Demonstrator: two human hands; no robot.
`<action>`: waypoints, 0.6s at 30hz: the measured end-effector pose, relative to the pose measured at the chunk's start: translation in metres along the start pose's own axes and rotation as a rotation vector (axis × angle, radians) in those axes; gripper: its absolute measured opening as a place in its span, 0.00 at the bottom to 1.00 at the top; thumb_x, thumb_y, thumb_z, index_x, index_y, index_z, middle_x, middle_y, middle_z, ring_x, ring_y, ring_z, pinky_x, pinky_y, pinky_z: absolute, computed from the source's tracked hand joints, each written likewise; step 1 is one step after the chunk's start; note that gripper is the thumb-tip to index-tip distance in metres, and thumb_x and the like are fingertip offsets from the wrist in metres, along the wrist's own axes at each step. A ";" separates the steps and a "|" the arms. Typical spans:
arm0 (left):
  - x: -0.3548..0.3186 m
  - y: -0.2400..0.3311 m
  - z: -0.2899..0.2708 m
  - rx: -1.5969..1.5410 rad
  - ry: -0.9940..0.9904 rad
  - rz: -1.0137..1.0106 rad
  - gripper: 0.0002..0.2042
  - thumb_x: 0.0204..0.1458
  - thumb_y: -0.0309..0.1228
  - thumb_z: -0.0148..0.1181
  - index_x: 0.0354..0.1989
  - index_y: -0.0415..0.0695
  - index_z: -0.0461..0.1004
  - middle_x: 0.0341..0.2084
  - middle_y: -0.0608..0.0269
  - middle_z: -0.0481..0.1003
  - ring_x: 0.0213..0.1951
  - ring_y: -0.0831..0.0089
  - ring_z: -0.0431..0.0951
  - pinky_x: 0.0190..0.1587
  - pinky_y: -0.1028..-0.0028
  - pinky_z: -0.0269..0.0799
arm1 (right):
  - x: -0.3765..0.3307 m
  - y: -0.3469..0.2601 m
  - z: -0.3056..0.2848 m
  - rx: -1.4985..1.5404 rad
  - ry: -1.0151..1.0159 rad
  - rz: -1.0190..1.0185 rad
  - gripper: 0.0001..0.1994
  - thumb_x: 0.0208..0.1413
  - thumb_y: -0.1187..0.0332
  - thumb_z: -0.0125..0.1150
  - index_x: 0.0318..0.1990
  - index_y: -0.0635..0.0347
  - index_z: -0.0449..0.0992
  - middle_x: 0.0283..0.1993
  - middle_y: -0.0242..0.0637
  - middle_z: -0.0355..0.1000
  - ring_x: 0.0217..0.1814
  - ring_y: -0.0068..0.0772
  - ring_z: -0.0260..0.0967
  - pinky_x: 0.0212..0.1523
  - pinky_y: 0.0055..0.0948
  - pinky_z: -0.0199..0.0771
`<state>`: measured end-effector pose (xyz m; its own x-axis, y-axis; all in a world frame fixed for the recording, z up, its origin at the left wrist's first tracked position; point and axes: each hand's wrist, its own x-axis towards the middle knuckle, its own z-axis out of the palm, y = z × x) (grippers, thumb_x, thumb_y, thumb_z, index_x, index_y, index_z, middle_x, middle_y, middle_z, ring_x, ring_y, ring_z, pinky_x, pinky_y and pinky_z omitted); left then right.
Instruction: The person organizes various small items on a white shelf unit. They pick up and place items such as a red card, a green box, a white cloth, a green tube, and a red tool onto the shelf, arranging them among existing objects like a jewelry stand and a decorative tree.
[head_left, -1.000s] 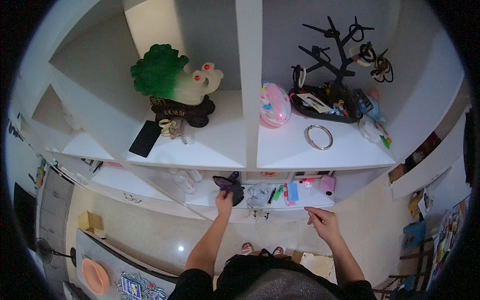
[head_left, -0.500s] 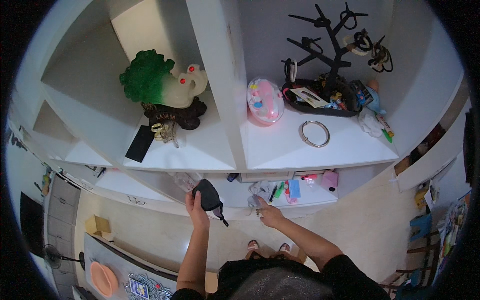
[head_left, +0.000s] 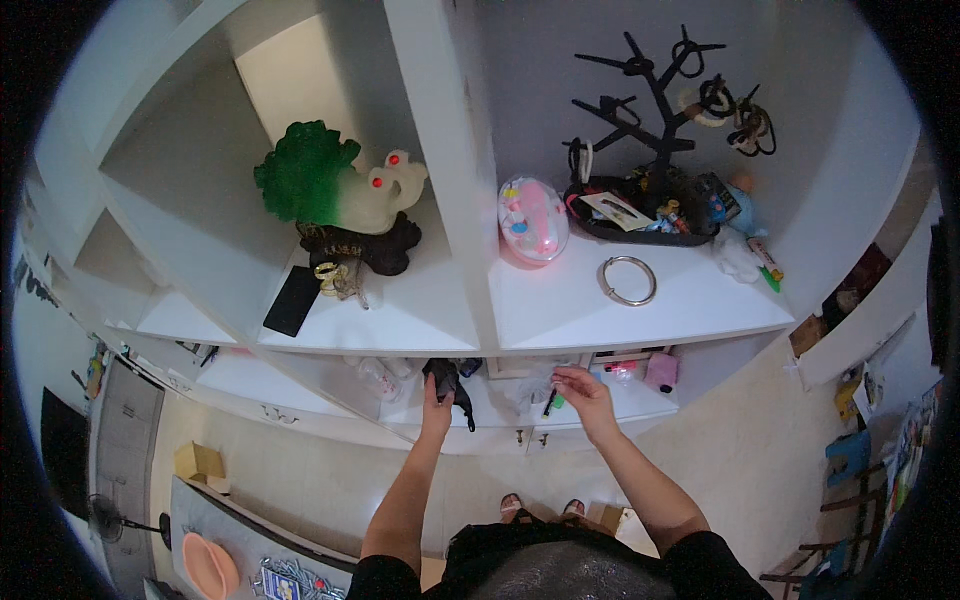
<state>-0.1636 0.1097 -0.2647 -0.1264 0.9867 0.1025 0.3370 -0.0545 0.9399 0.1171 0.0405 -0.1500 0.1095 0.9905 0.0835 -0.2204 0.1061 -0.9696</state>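
Observation:
My left hand [head_left: 437, 412] grips a small black pouch [head_left: 446, 380] with a dangling strap, held at the lower shelf's front edge. To its right, my right hand [head_left: 588, 398] is raised over the same shelf with thumb and fingertips pinched together. What sits in that pinch is too small to make out. Just beside those fingers are a crumpled clear plastic bag [head_left: 532, 392] and a black pen [head_left: 550, 402]. A pink box [head_left: 661, 371] stands farther right on the lower shelf [head_left: 640, 405].
Above, a silver bangle [head_left: 629, 281], a pink-lidded container [head_left: 533, 221] and a black jewellery tree [head_left: 665, 130] occupy the right compartment. The left one holds a green-and-white cabbage ornament [head_left: 330, 180] and a black phone-like slab [head_left: 292, 301]. A table [head_left: 250, 530] with a basin [head_left: 208, 566] stands lower left.
My left hand has shifted right and slightly up with the pouch, which is now turned. My right hand has moved up and right from the plastic bag, fingers pinched.

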 end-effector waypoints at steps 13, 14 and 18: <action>-0.078 0.194 0.054 -0.261 -0.833 0.273 0.17 0.47 0.26 0.63 0.47 0.41 0.69 0.42 0.66 0.73 0.41 0.80 0.70 0.43 0.80 0.66 | -0.049 -0.096 -0.016 0.488 0.093 0.189 0.09 0.49 0.77 0.60 0.35 0.55 0.66 0.28 0.28 0.67 0.27 0.23 0.65 0.29 0.22 0.65; -0.080 0.201 0.057 -0.291 -0.821 0.285 0.12 0.50 0.25 0.59 0.43 0.40 0.69 0.34 0.69 0.73 0.37 0.81 0.71 0.41 0.82 0.65 | -0.051 -0.099 -0.020 0.477 0.097 0.178 0.10 0.48 0.77 0.59 0.36 0.56 0.66 0.29 0.28 0.68 0.27 0.23 0.65 0.28 0.21 0.65; -0.084 0.238 0.049 -0.653 -0.824 -0.002 0.03 0.55 0.27 0.53 0.35 0.43 0.67 0.22 0.73 0.67 0.29 0.86 0.66 0.35 0.84 0.62 | -0.053 -0.096 -0.055 0.211 0.164 0.065 0.15 0.46 0.80 0.55 0.43 0.60 0.66 0.38 0.33 0.71 0.26 0.22 0.64 0.27 0.21 0.64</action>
<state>-0.0270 0.0215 -0.0658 0.6301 0.7726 0.0777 -0.2617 0.1171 0.9580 0.1859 -0.0270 -0.0745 0.2408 0.9700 -0.0322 -0.4270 0.0760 -0.9011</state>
